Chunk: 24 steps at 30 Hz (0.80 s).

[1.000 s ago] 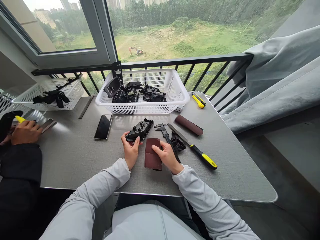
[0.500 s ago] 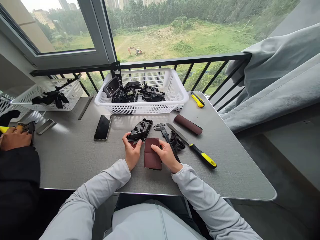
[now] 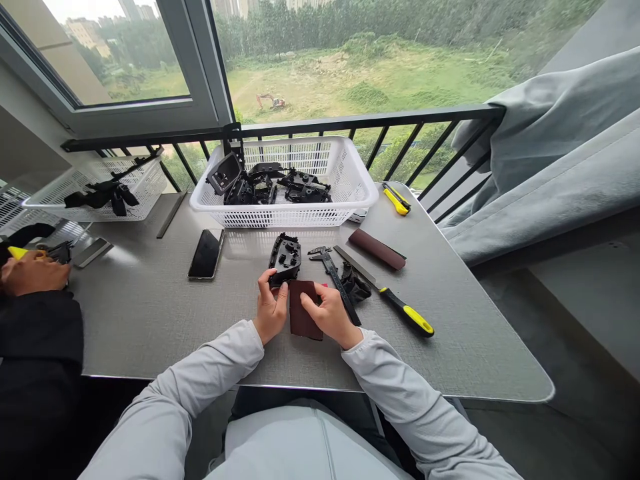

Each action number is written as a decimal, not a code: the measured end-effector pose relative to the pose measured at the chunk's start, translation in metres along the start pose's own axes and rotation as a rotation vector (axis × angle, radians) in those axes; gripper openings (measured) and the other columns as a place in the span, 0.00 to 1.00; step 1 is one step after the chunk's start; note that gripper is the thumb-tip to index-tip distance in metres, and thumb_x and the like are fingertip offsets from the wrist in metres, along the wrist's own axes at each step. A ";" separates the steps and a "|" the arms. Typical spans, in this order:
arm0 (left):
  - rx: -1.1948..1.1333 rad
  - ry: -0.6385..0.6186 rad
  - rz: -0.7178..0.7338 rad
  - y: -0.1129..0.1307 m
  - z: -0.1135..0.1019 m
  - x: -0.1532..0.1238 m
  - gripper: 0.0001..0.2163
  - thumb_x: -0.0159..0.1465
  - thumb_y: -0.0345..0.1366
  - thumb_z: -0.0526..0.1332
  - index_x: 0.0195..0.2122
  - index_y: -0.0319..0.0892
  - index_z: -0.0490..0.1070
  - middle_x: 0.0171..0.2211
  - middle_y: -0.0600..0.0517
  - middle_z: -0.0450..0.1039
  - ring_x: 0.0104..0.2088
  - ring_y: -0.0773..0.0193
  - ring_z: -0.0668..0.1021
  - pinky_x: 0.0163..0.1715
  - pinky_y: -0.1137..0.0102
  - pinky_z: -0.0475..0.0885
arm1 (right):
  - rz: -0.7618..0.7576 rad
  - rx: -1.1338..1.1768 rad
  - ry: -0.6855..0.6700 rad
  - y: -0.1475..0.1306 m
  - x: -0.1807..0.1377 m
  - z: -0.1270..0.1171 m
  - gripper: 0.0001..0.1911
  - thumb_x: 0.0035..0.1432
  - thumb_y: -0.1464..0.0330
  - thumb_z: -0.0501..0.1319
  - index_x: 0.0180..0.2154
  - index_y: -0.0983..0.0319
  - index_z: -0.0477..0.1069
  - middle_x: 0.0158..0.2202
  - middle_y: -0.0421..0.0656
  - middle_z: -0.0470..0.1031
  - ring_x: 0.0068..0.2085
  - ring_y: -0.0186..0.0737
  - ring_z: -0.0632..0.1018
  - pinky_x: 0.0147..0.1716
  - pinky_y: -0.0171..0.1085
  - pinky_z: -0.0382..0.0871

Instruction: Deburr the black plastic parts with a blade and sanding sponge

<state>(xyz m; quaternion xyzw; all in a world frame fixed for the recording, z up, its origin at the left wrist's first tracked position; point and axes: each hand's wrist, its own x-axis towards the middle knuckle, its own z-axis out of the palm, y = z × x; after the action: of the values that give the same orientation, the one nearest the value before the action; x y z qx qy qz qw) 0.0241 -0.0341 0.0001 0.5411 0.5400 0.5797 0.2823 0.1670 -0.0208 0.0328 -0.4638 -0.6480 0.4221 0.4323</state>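
Gripping the black moulded plastic part (image 3: pixel 285 261) in your left hand (image 3: pixel 271 312), you curl your fingers firmly around its lower end, which tilts it up just beyond the sheet of maroon sandpaper (image 3: pixel 303 310). Your right hand (image 3: pixel 328 315) stays partly open, its fingers pressing on that sheet, apparently to stop it sliding. Just past your right hand, a steel caliper (image 3: pixel 336 283), a yellow-handled file (image 3: pixel 407 321), and a sandpaper strip (image 3: pixel 377 249) lie within easy reach. Past your left hand sits a phone (image 3: pixel 206 254). Farther ahead, a white plastic basket (image 3: pixel 280 217) holds more black parts near the balcony railing (image 3: pixel 370 120). Far left on the grey table (image 3: pixel 150 313), a co-worker's hand (image 3: pixel 31 273) works.
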 end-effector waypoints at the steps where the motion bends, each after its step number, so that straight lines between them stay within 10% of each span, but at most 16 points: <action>1: -0.001 0.001 0.002 0.000 0.000 0.000 0.15 0.65 0.43 0.57 0.51 0.47 0.58 0.37 0.51 0.70 0.31 0.66 0.76 0.32 0.68 0.72 | -0.001 -0.004 0.010 0.000 0.000 -0.001 0.09 0.52 0.66 0.57 0.27 0.60 0.75 0.23 0.41 0.76 0.25 0.39 0.71 0.27 0.36 0.65; 24: -0.295 0.218 -0.226 -0.003 0.003 0.019 0.25 0.53 0.45 0.69 0.44 0.47 0.55 0.37 0.54 0.69 0.34 0.66 0.78 0.37 0.67 0.75 | 0.251 0.348 -0.002 0.007 0.009 -0.003 0.12 0.48 0.62 0.63 0.31 0.63 0.78 0.29 0.43 0.80 0.29 0.40 0.76 0.28 0.36 0.70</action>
<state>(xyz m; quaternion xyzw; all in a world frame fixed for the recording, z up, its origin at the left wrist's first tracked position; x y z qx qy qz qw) 0.0216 -0.0151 0.0027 0.3638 0.5337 0.6724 0.3615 0.1698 -0.0103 0.0279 -0.4589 -0.5031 0.5785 0.4492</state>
